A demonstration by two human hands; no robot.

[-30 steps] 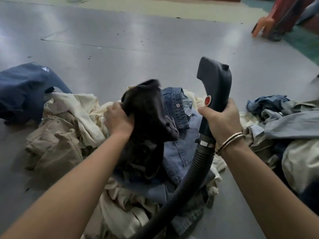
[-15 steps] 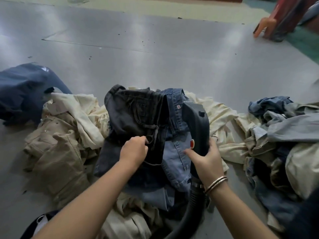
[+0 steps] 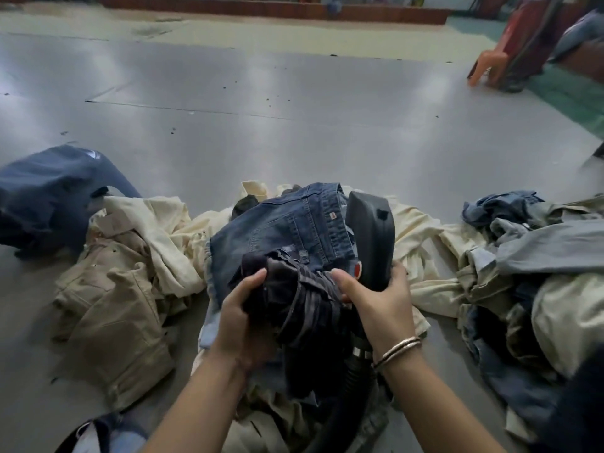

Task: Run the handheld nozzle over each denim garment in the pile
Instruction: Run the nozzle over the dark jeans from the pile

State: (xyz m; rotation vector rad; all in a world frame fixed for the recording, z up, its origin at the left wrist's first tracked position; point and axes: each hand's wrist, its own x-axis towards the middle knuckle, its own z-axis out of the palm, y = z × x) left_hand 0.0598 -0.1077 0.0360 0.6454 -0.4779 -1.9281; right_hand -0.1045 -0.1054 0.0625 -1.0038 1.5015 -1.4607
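Far left on the grey floor (image 3: 294, 132) lies a navy garment (image 3: 49, 194), then tan trousers (image 3: 114, 305) and cream clothes (image 3: 163, 230). In the middle the left hand (image 3: 240, 317) grips a bunched black denim garment (image 3: 300, 299) over blue jeans (image 3: 281, 230) atop the pile; the right hand (image 3: 380, 302), bangles (image 3: 397, 351) on its wrist, clasps the black handheld nozzle (image 3: 371, 237) with thumb pressing the same black denim, hose (image 3: 346, 400) trailing down. Right: a heap of blue and grey denim (image 3: 523, 237); an orange chair (image 3: 487, 67) stands far back.
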